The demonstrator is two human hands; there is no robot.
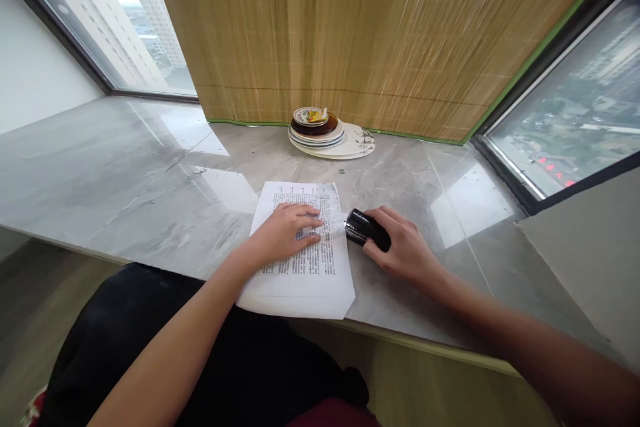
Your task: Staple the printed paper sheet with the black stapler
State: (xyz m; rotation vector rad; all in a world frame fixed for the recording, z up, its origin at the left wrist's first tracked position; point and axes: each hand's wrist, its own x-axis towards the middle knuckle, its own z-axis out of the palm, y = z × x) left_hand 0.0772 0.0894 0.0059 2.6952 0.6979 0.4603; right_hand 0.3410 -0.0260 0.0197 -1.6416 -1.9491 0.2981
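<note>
Head view: printed paper sheets (300, 260) lie at the near edge of a grey marble counter (125, 173), the left hand (285, 233) pressed flat and open on them. Right hand (400, 247) closed around a black stapler (367, 229) at the sheets' right edge. Stacked plates (330, 137) stand well behind, against a bamboo blind (375, 33).

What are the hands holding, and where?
Right hand grips the black stapler around its rear end; left hand presses flat on the printed sheet.
</note>
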